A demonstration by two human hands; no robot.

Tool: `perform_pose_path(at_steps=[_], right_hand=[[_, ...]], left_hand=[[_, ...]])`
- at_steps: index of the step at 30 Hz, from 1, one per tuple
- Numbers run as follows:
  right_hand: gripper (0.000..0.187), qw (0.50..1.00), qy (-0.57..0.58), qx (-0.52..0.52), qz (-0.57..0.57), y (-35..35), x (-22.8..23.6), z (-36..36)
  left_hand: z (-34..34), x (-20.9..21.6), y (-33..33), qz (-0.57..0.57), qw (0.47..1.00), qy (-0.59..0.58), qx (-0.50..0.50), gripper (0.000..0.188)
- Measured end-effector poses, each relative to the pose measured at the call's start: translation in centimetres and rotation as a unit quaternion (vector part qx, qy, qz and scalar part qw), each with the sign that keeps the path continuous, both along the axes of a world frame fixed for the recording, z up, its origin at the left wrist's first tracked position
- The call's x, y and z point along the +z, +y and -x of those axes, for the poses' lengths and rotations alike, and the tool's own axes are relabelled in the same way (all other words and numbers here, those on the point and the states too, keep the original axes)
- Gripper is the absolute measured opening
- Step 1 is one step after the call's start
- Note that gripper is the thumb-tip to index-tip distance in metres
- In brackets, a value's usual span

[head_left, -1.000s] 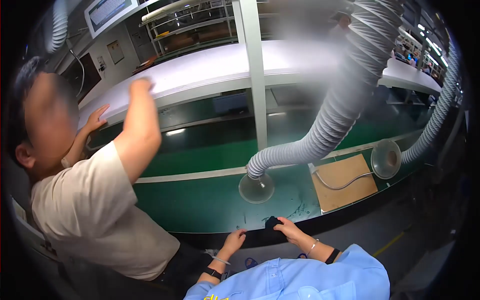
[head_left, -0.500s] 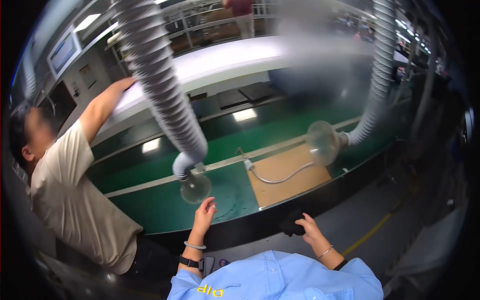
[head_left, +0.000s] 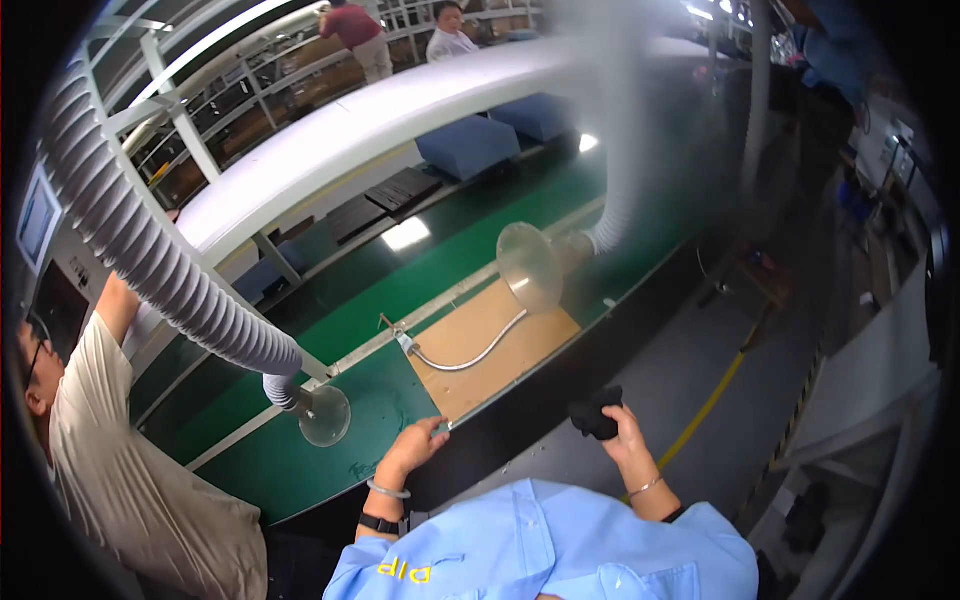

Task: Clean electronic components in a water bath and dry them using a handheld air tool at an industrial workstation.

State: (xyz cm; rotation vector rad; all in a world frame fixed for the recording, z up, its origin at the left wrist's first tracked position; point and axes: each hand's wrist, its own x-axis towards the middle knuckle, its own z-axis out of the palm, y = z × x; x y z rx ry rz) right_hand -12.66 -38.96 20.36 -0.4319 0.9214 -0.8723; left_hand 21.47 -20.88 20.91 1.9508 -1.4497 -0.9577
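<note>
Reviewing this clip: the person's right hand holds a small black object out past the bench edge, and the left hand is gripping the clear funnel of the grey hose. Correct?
Not quite. The head view shows the left hand resting on the edge of the green bench, apart from the clear funnel of the grey hose. The right hand does hold the small black object out past the bench edge.

A small, dark, crumpled cloth-like object (head_left: 596, 412) sits gripped upright, off the green bench's edge.

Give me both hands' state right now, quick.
Left hand: loosely curled, holding nothing, resting on the green bench edge.
Right hand: closed on a small black object.
</note>
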Motion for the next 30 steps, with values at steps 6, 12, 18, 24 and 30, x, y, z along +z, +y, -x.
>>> perform_pose_path(at_steps=[6, 12, 18, 24, 30], right_hand=[[0.034, 0.999, 0.021, -0.017, 0.017, -0.5, 2.9, -2.5], [0.034, 0.998, 0.03, -0.046, 0.033, -0.2, 2.1, -3.4], [0.033, 0.999, 0.022, -0.035, 0.009, -1.4, 1.4, -4.0], [0.032, 1.0, 0.022, -0.011, 0.019, -4.8, 2.0, -5.3], [0.031, 0.999, 0.004, 0.036, 0.037, -10.5, 3.4, -2.3]], left_hand=[[-2.4, -1.1, -3.1, 0.007, 1.0, -0.015, -0.012, 0.036], [-2.9, -3.3, -3.8, -0.004, 0.997, -0.031, -0.075, 0.036], [-3.7, -3.5, -4.2, -0.005, 0.996, -0.056, -0.069, 0.036], [-3.3, -4.0, -3.7, -0.03, 0.997, -0.063, -0.025, 0.037], [1.7, -4.2, -6.8, -0.069, 0.996, -0.052, 0.022, 0.037]])
